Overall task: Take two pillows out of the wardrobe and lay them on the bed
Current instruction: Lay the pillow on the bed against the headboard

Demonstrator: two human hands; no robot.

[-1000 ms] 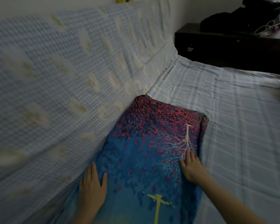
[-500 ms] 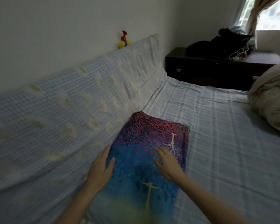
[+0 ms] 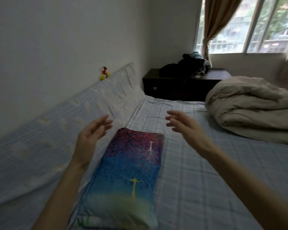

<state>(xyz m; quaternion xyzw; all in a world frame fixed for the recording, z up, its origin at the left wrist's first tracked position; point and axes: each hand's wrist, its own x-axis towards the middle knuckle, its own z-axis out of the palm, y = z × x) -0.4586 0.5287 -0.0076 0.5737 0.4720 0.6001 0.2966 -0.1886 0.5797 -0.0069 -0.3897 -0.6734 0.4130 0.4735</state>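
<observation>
**Both hands lifted, holding nothing**

The left hand [image 3: 91, 138] and right hand [image 3: 185, 125] hover apart, fingers loosely spread, touching nothing. Below them the printed pillow [image 3: 128, 176] lies flat along the bed's [image 3: 206, 180] left edge, against the covered headboard [image 3: 48, 143].

One pillow [image 3: 128, 165] with a blue, red and yellow tree print lies on one bed [image 3: 206, 171]. Two hands are in view, the left hand [image 3: 91, 135] and the right hand [image 3: 184, 124], both with fingers spread and holding nothing. There is one folded beige duvet [image 3: 253, 108], one dark cabinet [image 3: 178, 85] with one heap of dark clothes [image 3: 183, 66] on top, one small toy [image 3: 104, 74] on the headboard, one window [image 3: 256, 25] and one tied curtain [image 3: 214, 22].
</observation>
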